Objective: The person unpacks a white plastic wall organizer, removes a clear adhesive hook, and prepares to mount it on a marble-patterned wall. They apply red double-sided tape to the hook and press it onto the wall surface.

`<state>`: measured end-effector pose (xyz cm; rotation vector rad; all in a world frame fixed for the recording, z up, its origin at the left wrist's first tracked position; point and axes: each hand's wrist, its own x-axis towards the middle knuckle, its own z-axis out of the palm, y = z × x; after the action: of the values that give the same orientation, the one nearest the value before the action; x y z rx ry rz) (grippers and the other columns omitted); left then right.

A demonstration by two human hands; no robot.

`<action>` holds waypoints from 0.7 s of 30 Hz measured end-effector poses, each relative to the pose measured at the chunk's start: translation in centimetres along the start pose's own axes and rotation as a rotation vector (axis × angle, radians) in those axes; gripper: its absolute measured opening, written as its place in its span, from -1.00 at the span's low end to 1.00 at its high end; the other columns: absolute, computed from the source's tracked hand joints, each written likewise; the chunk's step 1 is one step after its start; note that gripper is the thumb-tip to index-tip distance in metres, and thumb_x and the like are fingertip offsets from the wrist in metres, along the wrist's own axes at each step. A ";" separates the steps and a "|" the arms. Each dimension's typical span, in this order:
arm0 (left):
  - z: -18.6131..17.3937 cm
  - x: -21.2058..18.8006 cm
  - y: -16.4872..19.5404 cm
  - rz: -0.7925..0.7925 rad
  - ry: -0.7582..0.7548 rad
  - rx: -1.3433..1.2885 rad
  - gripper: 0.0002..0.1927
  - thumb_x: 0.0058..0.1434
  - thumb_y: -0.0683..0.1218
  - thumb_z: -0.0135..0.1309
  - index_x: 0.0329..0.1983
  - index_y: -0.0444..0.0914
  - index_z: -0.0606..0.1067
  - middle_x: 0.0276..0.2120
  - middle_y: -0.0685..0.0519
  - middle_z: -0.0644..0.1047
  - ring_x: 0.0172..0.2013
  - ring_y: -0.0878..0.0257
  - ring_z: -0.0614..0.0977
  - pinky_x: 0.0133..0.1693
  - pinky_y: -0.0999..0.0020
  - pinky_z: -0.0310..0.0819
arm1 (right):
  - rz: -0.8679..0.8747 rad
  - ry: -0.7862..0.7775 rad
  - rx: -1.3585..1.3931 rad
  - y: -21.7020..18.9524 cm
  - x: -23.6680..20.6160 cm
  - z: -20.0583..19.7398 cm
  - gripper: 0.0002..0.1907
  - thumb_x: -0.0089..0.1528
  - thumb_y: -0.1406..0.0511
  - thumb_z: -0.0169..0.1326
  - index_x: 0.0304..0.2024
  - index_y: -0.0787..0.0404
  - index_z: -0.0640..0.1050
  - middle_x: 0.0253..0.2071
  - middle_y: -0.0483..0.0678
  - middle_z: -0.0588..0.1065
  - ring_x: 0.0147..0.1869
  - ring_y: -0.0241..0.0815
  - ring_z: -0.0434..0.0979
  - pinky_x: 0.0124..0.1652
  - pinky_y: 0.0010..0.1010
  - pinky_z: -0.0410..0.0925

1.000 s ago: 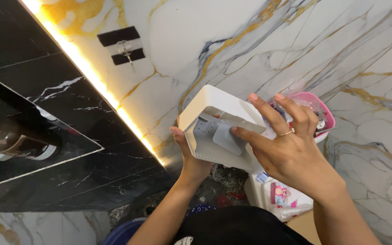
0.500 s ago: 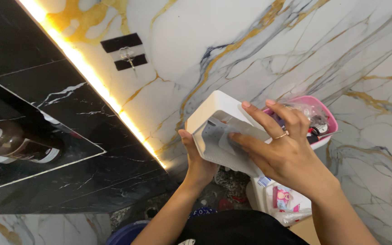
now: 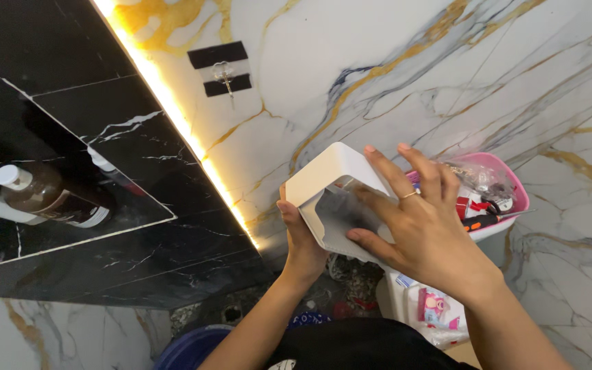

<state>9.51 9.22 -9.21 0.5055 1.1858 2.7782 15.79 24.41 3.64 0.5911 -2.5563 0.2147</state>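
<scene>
I hold a white plastic box-shaped holder [image 3: 327,179] up against the marble wall. My left hand [image 3: 301,233] grips its lower left edge from below. My right hand [image 3: 416,223], a ring on one finger, lies spread over its open grey inside, fingers pressing on it. Behind my right hand a pink basket [image 3: 508,185] full of small packets and tubes sits against the wall.
A clear hook on two black adhesive strips [image 3: 221,68] is stuck to the white gold-veined marble wall. A lit strip [image 3: 173,109] borders a black marble niche holding a brown bottle [image 3: 46,195]. A blue bucket rim [image 3: 196,346] and a white container [image 3: 426,312] lie below.
The holder and both hands have shifted slightly right and up along the wall. My right hand's fingers have spread wider over the holder's inside.
</scene>
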 end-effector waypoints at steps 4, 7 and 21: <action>-0.1 0.1 0.7 0.014 -0.018 0.021 -0.12 0.29 0.58 -0.37 0.28 -0.21 0.14 0.09 -0.06 0.42 0.12 0.13 0.49 0.14 0.14 0.46 | 0.001 0.002 -0.034 -0.2 0.4 0.2 -0.59 0.12 0.16 0.27 0.01 0.11 0.65 0.45 0.00 0.20 0.49 0.16 -0.01 0.30 0.16 -0.03; -0.5 0.2 0.9 -0.033 -0.001 0.012 -0.13 0.24 0.57 -0.40 0.28 -0.16 0.15 0.10 -0.01 0.42 0.12 0.16 0.50 0.10 0.15 0.47 | -0.004 0.080 0.017 -0.1 0.5 0.0 -0.70 0.13 0.24 0.28 -0.07 0.08 0.68 0.40 -0.03 0.30 0.47 0.15 0.09 0.28 0.07 0.02; -2.7 0.0 -0.8 -0.212 0.052 -0.201 -0.05 0.25 0.56 -0.50 0.42 -0.16 0.25 0.24 0.03 0.41 0.26 0.17 0.42 0.27 0.17 0.32 | 0.709 0.345 1.470 5.0 -3.0 2.3 -0.77 0.39 0.36 0.13 0.04 0.37 0.56 -0.18 0.05 0.58 -0.28 -0.29 0.52 -0.32 -0.46 0.39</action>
<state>8.58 7.89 -11.49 0.2732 0.8965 2.7001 14.85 29.39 -0.01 0.0064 -1.7549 2.2429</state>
